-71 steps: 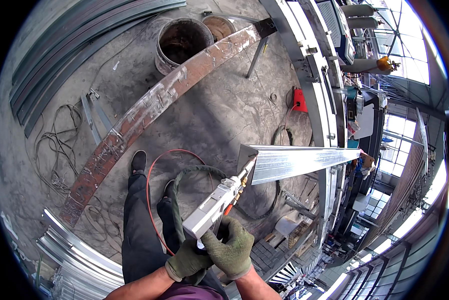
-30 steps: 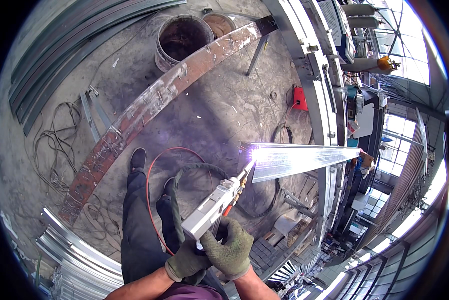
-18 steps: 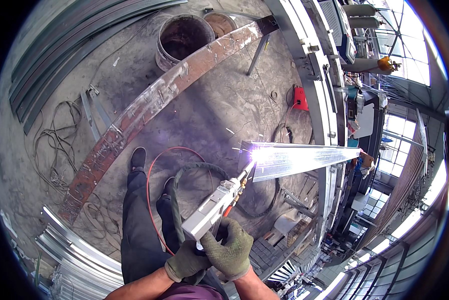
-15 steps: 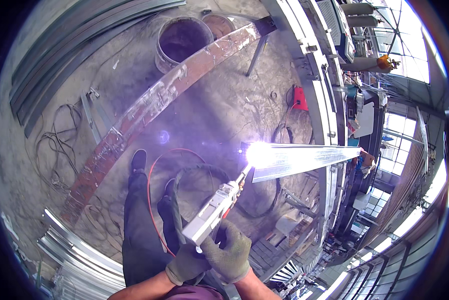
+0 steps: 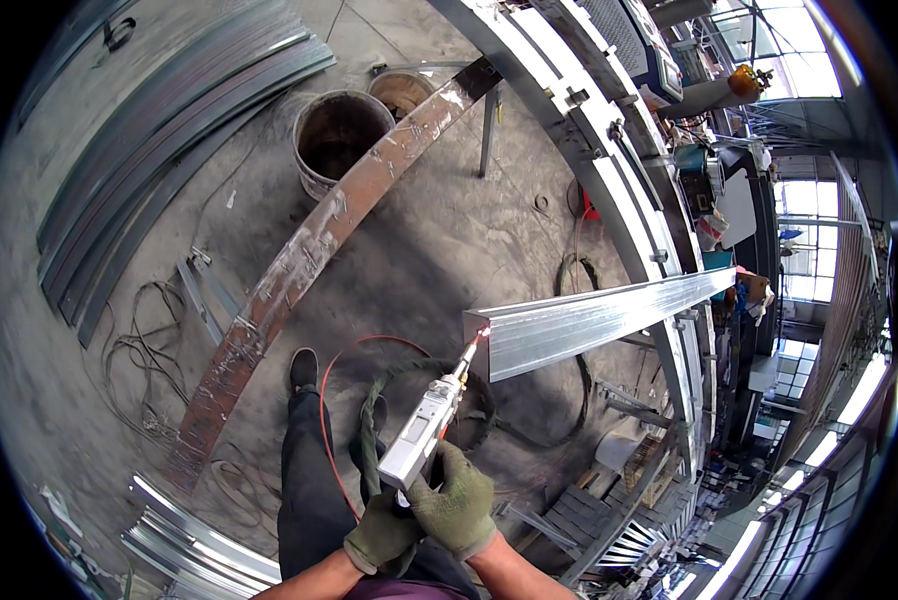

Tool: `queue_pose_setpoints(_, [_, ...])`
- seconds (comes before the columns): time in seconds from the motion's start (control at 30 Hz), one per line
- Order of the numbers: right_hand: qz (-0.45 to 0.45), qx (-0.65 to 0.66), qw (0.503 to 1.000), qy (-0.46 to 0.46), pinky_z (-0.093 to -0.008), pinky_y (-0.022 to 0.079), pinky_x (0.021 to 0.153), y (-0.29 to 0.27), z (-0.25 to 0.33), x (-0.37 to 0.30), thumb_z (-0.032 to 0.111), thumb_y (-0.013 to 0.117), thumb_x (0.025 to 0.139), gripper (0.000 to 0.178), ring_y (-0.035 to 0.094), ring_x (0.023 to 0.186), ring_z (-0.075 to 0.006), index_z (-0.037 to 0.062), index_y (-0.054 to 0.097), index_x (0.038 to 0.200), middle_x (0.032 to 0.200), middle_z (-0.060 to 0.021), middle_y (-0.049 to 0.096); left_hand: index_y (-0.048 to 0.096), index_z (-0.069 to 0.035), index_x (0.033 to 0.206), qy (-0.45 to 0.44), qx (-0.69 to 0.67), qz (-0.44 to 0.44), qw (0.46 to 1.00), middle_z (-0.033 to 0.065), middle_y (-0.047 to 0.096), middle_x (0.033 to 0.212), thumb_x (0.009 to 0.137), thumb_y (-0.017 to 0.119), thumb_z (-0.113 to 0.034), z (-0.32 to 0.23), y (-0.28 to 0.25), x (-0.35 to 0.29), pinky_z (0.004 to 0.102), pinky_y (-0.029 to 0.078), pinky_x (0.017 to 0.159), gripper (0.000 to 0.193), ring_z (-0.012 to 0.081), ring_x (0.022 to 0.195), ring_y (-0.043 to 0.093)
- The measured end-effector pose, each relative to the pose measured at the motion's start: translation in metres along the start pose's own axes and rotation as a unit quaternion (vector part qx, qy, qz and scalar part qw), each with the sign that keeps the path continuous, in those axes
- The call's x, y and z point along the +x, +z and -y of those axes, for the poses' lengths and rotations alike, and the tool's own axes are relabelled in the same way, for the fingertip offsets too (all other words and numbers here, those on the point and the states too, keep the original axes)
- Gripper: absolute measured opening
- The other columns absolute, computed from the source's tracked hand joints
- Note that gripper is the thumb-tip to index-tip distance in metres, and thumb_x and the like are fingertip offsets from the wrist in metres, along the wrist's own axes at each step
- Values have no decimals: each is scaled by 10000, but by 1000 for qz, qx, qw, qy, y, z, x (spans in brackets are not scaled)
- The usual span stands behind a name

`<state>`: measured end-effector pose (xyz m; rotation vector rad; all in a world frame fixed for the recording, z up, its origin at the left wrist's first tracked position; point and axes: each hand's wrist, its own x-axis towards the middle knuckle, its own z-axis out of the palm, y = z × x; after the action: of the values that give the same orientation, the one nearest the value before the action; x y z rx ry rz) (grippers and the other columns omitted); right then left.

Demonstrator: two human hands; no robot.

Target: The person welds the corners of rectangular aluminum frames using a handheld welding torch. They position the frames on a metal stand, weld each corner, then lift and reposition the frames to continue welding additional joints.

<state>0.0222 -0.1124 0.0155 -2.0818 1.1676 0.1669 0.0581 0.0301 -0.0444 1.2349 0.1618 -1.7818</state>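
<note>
Both my hands wear green work gloves and are closed on the rear grip of a silver handheld welding gun point(image 5: 421, 428). My right hand point(image 5: 456, 503) wraps round the handle, and my left hand point(image 5: 383, 536) is pressed against it just below and to the left. The gun points up and to the right. Its nozzle meets the near end of a long, shiny metal channel point(image 5: 589, 320), where a small reddish glow shows at the tip. Much of the handle is hidden by the gloves.
A rusty beam point(image 5: 309, 250) crosses the left side, with a bucket point(image 5: 341, 135) behind it. Curved metal profiles point(image 5: 169, 150) lie at far left. A red hose point(image 5: 329, 400) and dark cables point(image 5: 569, 430) loop over the floor. A pale steel frame point(image 5: 609, 140) supports the channel.
The bright white welding glare at the channel's end has gone, leaving a faint red glow. The view has shifted slightly. Both hands keep their grip on the welding gun.
</note>
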Motion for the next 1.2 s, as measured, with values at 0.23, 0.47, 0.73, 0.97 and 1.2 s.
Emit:
queue_pose_setpoints(0.23, [137,5,990,-10,-467,623,875,12,1,-5,369,853,910,774,784,1035,-394,57,575,1561,1209,-223,778,709,-11,1255,266,195,-162,930,149,822,1061,868,859,-212,91,-5,20,418,628,822,461,291,975,810])
queue_pose_setpoints(0.47, [74,149,985,-45,-402,641,889,-14,26,-5,292,842,974,618,809,1020,-298,16,640,1489,1187,-204,796,770,-10,1076,151,-140,-188,960,58,793,947,937,832,-165,-17,-16,-18,341,591,717,217,180,827,769])
queue_pose_setpoints(0.73, [-60,19,997,36,-412,617,953,-87,-62,11,440,783,996,549,796,1055,-299,93,713,1415,1239,-154,797,743,-63,1007,223,-36,-219,949,99,749,856,941,844,-198,-83,15,-34,362,604,782,181,220,784,738])
queue_pose_setpoints(0.97, [-173,-5,984,42,-417,630,909,-176,-133,92,335,813,966,438,802,996,-320,59,766,1303,1114,-166,816,748,-55,999,157,12,-181,971,90,751,851,941,847,-190,-108,55,33,359,598,766,177,207,775,734])
queue_pose_setpoints(1.2, [-239,-83,968,4,-504,621,906,-304,-239,354,409,749,988,457,793,1011,-373,60,766,1284,1127,-188,813,753,-46,990,132,-29,-302,944,82,754,845,941,849,-183,-149,77,110,355,592,749,173,193,766,729])
